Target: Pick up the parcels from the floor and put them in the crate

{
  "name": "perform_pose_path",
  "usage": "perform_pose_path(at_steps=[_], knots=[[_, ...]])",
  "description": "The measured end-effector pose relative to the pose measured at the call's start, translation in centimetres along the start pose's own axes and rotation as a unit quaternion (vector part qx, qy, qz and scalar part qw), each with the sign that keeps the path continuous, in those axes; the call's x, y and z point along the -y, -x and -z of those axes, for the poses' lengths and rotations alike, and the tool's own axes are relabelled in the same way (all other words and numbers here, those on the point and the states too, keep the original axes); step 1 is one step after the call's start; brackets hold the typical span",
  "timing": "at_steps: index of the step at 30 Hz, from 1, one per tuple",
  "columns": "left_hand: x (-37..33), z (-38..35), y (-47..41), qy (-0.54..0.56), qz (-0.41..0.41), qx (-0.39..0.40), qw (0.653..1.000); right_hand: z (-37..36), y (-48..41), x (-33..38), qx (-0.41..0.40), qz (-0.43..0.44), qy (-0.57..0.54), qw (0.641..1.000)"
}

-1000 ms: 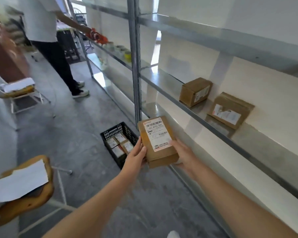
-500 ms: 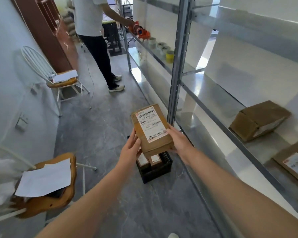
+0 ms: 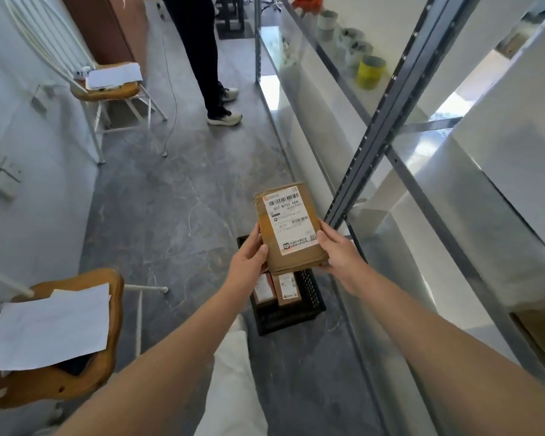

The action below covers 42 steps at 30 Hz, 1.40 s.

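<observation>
Nearest, at the left, a wooden chair seat (image 3: 73, 369) carries loose white sheets of paper (image 3: 49, 328), and two bare forearms reach forward over a pale trouser leg (image 3: 233, 382). The left hand (image 3: 247, 265) and the right hand (image 3: 339, 251) hold one brown cardboard parcel (image 3: 288, 228) between them, each pressed to a long side of it: the left thumb lies on its top face beside the white shipping label, the right fingers (image 3: 323, 239) curl over the label's right edge. The parcel is held in the air, tilted, its far end raised, directly above a black plastic crate (image 3: 302, 313) that stands on the grey marbled floor (image 3: 170, 209) close beside the foot of a metal shelving rack (image 3: 387, 108) on the right. Inside the crate, two labelled parcels (image 3: 277, 289) show side by side below the held one. Farther off at the left, a white wire chair (image 3: 107, 89) with papers on its seat stands against the wall. Beyond it another person's dark trouser legs and pale shoes (image 3: 224, 118) stand on the floor, and on the far shelf a yellow roll (image 3: 371, 72) sits among paler ones.
</observation>
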<state>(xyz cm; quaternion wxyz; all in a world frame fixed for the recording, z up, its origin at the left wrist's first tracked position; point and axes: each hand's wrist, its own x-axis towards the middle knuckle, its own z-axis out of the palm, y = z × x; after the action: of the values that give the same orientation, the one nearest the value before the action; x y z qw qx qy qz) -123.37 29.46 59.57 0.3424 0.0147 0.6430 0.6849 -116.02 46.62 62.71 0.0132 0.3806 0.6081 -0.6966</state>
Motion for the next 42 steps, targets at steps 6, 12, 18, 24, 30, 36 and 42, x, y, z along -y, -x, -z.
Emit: perform_pose_path(at_steps=[6, 12, 18, 24, 30, 36, 42], knots=[[0.2, 2.6, -11.4, -0.023, 0.076, 0.009, 0.997, -2.9, -10.9, 0.9, -0.029, -0.079, 0.056, 0.995], [4.6, 5.9, -21.1, -0.052, 0.159, -0.023, 0.986, -5.4, -21.4, -1.8, -0.032, -0.146, 0.11, 0.983], [12.8, 7.6, -28.1, -0.16, 0.182, -0.015, 0.97, -5.3, -30.2, -9.4, -0.033, -0.223, 0.125, 0.966], [25.1, 8.2, -36.0, -0.188, 0.215, -0.089, 0.954, -4.4, -40.4, -20.1, 0.006, -0.278, 0.119, 0.953], [35.7, 9.1, -42.8, -0.239, 0.189, -0.13, 0.944, -5.5, -51.8, -30.6, 0.033, -0.262, 0.136, 0.955], [43.3, 11.3, -47.2, -0.363, 0.143, -0.114, 0.914, -10.2, -56.2, -37.2, 0.026, -0.259, 0.098, 0.961], [43.5, 10.1, -46.9, -0.515, 0.127, -0.024, 0.848, -11.3, -55.4, -37.6, 0.057, -0.281, 0.144, 0.947]])
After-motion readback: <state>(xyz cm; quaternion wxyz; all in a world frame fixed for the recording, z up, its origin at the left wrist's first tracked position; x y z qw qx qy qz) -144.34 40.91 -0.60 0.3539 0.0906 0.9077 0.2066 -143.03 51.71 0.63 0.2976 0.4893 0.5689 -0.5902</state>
